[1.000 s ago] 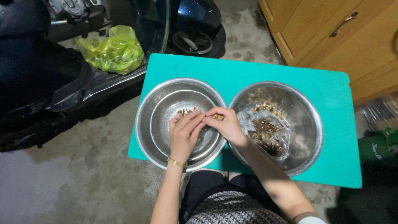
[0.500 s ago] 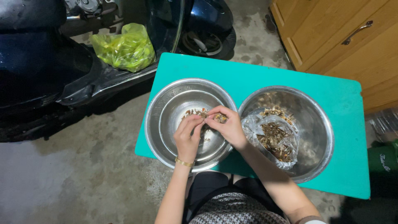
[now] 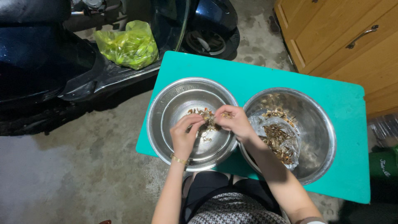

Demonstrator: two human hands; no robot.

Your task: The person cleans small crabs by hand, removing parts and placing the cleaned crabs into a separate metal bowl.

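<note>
Dried bits point(image 3: 208, 120), brown and small, were pinched between both hands over the left steel bowl point(image 3: 166, 108), where a few more lay on the bottom. The left hand point(image 3: 185, 133) had its fingertips closed on one end of the clump, and the right hand point(image 3: 234, 121) nipped the other end between thumb and fingers; what the bits were I could not tell for sure, perhaps small dried fish. Crumbs could easily have dropped outside the rim, since the hands worked near the bowl's right edge. The right forearm also lay across the rim of the right bowl point(image 3: 323, 124), close to the clear bag point(image 3: 278, 139) of the same brown bits, and a nudge might have tipped or slid that bowl, which reached toward the near edge of the table point(image 3: 265, 76).

Both bowls sat touching on that low teal table, set on a stained concrete floor point(image 3: 74, 174). To the left stood a dark scooter point(image 3: 45, 70) with a green plastic bag point(image 3: 128, 45) on its footboard; to the right, a wooden cabinet point(image 3: 344, 37).
</note>
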